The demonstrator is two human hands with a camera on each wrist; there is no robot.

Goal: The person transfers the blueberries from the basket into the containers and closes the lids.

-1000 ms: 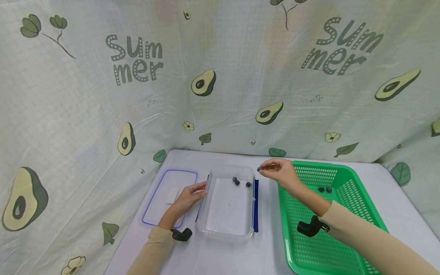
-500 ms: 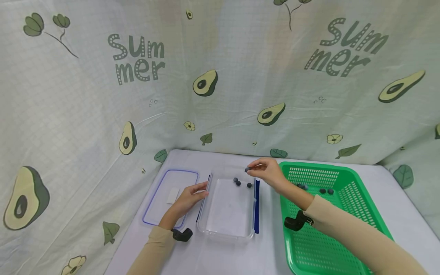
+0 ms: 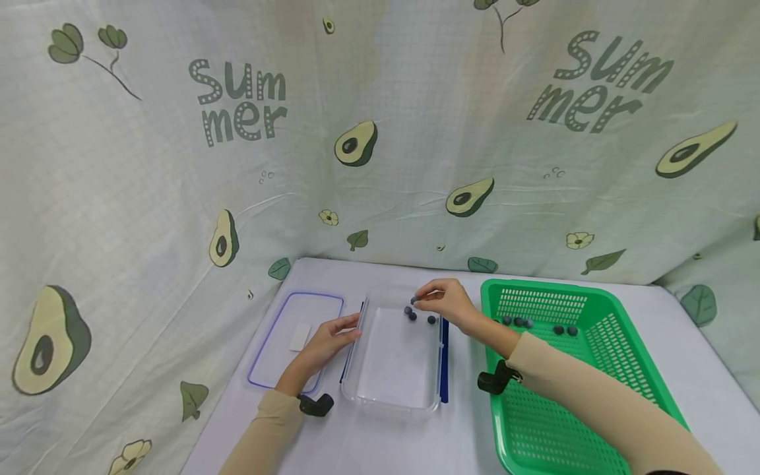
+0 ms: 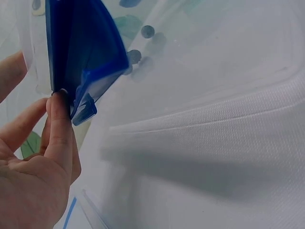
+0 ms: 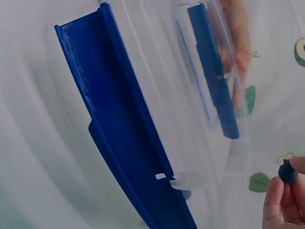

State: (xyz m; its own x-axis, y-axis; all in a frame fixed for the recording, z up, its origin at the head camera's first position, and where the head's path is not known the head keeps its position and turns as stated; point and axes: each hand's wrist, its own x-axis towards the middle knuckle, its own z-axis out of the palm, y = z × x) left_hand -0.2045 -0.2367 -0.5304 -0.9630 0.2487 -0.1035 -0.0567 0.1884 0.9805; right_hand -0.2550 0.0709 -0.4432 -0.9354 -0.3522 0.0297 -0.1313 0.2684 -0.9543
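A clear plastic storage box [image 3: 392,408] with blue side clips stands on the table, with 3 blueberries [image 3: 431,320] lying inside toward its far end. My left hand [image 3: 323,343] holds the box at its left side; in the left wrist view its fingertips are at the edge of the swung-out blue clip [image 4: 86,52]. Over the far right part of the box, my right hand [image 3: 446,302] pinches one blueberry [image 5: 287,171] between thumb and fingers.
To the right stands a green perforated basket [image 3: 497,409] with several blueberries [image 3: 559,330] near its far end. A clear lid with a blue seal [image 3: 272,353] lies left of the box. Behind the table hangs an avocado-print curtain [image 3: 392,218].
My right hand has moved left from beside the basket to above the box, carrying the blueberry. More blueberries in the basket are now uncovered. The left hand stays at the box.
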